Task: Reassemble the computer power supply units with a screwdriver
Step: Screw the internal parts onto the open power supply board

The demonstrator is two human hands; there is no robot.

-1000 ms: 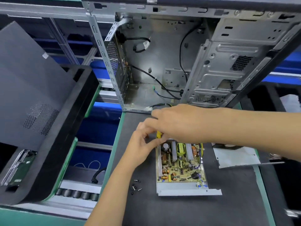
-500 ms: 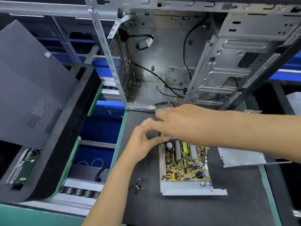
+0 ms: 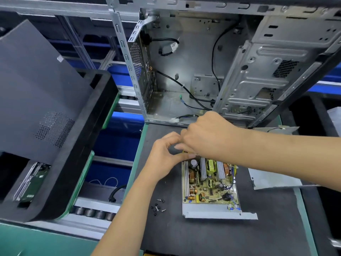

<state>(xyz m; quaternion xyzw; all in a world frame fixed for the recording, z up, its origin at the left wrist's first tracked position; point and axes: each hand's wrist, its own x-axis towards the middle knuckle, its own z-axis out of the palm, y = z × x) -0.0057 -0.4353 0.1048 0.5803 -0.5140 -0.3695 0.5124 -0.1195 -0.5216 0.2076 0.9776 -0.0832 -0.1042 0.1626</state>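
We see our left hand (image 3: 164, 159) and right hand (image 3: 208, 135), fingers curled, pinching a small yellow part at the far edge of the open silver power supply tray with its yellowish circuit board (image 3: 208, 187) on the dark tabletop (image 3: 203, 237).

A dark mat (image 3: 221, 237) covers a green-edged bench (image 3: 134, 163). At nine o'clock, grey rollers (image 3: 92, 213) and blue panels (image 3: 114, 145) show below. Grey rails (image 3: 55, 6) cross at twelve o'clock.

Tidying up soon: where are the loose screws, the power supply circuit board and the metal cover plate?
loose screws (image 3: 158, 206): head view, middle of the cluster.
power supply circuit board (image 3: 208, 189): head view, board centre.
metal cover plate (image 3: 273, 179): head view, flat face.
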